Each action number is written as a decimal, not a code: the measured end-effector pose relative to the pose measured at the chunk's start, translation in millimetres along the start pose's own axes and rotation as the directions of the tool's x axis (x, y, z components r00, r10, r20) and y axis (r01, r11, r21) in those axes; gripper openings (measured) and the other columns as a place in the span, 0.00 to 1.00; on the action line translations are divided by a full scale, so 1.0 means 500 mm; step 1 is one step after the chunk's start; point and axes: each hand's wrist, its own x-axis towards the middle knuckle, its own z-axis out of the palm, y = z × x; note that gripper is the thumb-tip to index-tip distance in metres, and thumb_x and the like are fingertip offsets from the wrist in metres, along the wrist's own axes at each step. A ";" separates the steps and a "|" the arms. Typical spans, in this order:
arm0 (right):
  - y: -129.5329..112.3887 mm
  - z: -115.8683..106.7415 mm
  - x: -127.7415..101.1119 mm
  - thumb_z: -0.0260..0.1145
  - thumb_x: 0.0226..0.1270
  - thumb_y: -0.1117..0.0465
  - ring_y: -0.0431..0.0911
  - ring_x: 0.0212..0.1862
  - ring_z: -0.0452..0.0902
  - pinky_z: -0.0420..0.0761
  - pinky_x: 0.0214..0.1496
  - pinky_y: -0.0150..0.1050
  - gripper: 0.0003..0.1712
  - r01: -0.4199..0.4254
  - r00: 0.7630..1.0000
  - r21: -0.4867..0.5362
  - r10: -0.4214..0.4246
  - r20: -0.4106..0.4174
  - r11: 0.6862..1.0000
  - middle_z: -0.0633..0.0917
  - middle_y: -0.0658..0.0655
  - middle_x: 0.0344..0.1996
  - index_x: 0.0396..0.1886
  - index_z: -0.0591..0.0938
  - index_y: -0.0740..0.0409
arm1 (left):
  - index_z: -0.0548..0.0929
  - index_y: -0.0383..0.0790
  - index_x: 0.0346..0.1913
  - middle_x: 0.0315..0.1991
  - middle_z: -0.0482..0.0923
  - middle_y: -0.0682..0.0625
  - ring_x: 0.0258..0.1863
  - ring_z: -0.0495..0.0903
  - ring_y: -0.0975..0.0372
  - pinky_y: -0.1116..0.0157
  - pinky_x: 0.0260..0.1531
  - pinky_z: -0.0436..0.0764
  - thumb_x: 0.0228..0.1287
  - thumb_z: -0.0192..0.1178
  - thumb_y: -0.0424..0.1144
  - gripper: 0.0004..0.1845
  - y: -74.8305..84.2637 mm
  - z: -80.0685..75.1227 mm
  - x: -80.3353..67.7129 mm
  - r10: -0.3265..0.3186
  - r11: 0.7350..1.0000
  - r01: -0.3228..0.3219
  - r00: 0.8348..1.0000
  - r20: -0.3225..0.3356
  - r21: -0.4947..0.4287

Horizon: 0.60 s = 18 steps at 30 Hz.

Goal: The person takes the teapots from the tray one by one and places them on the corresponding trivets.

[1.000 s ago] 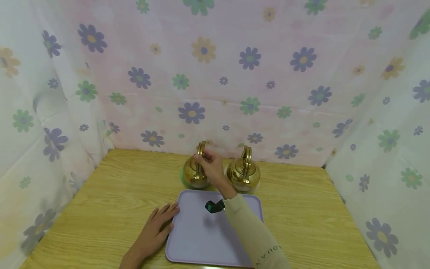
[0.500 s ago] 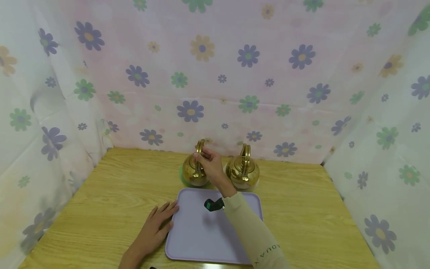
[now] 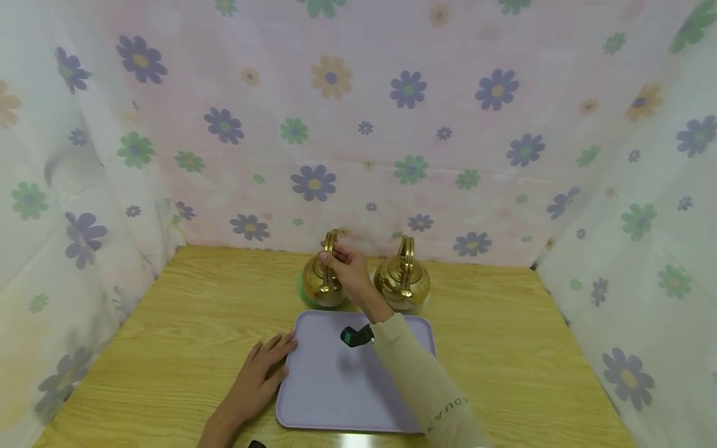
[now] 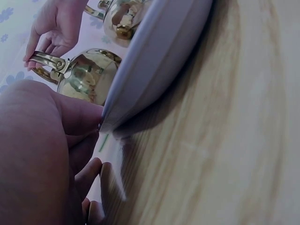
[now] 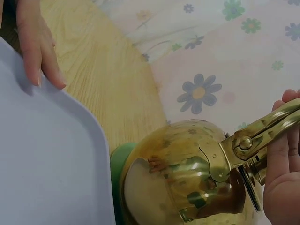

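Two shiny gold kettles stand at the back of the wooden table (image 3: 168,323), behind a lilac tray (image 3: 336,392). The left kettle (image 3: 320,283) sits on a green coaster (image 5: 118,171). My right hand (image 3: 347,270) pinches the upright handle (image 5: 262,129) of that left kettle. The right kettle (image 3: 402,281) stands untouched beside it. My left hand (image 3: 263,373) lies flat with straight fingers on the tray's left edge (image 4: 140,89). A small dark wrist camera (image 3: 356,336) hangs under my right forearm above the tray.
Flowered cloth walls (image 3: 358,124) close in the table at the back and on both sides. Bare wood shows to the left and right of the tray. A small dark object (image 3: 256,444) peeks in at the bottom edge.
Hardly anything differs: my right hand stays on the left kettle's handle and my left hand stays on the tray edge. The head view has tilted slightly.
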 end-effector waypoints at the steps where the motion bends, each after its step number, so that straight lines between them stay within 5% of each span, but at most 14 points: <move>1: -0.002 0.000 0.000 0.64 0.73 0.69 0.48 0.41 0.84 0.85 0.45 0.33 0.20 0.000 1.000 -0.006 0.000 0.008 1.000 0.82 0.75 0.53 0.62 0.79 0.69 | 0.79 0.37 0.67 0.70 0.74 0.44 0.70 0.68 0.36 0.37 0.69 0.51 0.70 0.60 0.33 0.23 0.000 -0.001 0.001 0.001 1.000 -0.001 1.000 0.000 0.001; 8: -0.008 0.000 0.002 0.63 0.74 0.67 0.60 0.48 0.82 0.84 0.45 0.33 0.20 -0.009 1.000 -0.053 0.011 0.029 0.999 0.84 0.69 0.51 0.63 0.80 0.66 | 0.78 0.38 0.68 0.71 0.73 0.43 0.71 0.67 0.36 0.44 0.73 0.49 0.72 0.59 0.34 0.23 -0.004 -0.002 0.003 -0.009 1.000 0.009 1.000 0.009 -0.005; 12: -0.010 -0.001 0.002 0.64 0.74 0.67 0.62 0.48 0.83 0.84 0.43 0.32 0.20 -0.026 0.999 -0.057 0.027 0.025 0.998 0.82 0.74 0.54 0.63 0.80 0.67 | 0.78 0.36 0.67 0.70 0.74 0.41 0.70 0.67 0.34 0.35 0.68 0.51 0.70 0.59 0.33 0.23 -0.004 -0.001 0.004 0.001 1.000 -0.001 1.000 0.007 -0.016; 18: -0.017 -0.006 -0.004 0.65 0.74 0.63 0.57 0.52 0.83 0.81 0.41 0.29 0.22 -0.044 0.999 -0.138 0.044 0.002 0.989 0.84 0.65 0.55 0.64 0.79 0.66 | 0.78 0.35 0.67 0.70 0.74 0.41 0.70 0.67 0.33 0.28 0.64 0.52 0.71 0.59 0.33 0.22 -0.001 -0.003 0.007 -0.003 0.999 0.004 1.000 0.017 -0.037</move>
